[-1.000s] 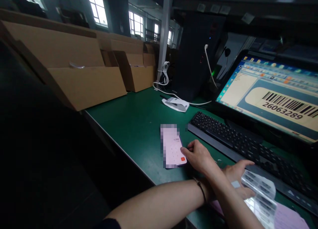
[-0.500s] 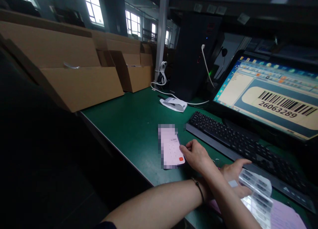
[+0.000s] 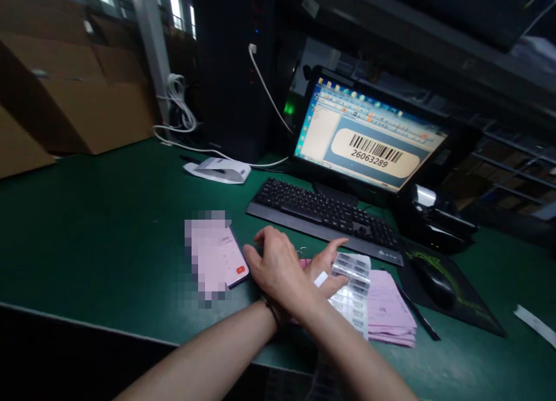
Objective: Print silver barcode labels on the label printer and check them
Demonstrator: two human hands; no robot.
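Note:
My forearms cross, the right one over the left. My left hand (image 3: 324, 268) is on the right side, its thumb pressed on a sheet of silvery barcode labels (image 3: 354, 299) and another finger stretched out. A small white label (image 3: 320, 279) shows by its fingers. My right hand (image 3: 275, 259) hovers at the right edge of a phone (image 3: 219, 256), loosely curled, with thumb and forefinger apart and nothing visible between them. Part of the phone is pixelated; its screen shows a red key. Beneath the labels lies a stack of pink papers (image 3: 391, 311).
Behind my hands are a black keyboard (image 3: 321, 210) and a monitor (image 3: 373, 134) showing a barcode. To the right are a label printer (image 3: 438, 221), a mouse (image 3: 434, 282) and a pen (image 3: 419, 314). A curled paper strip (image 3: 217, 170) and cardboard boxes (image 3: 99, 111) are at left.
The view has swung right, bringing the printer, mouse and more of the pink stack into sight. My right hand has drawn slightly away from the phone's edge. My left hand keeps the labels.

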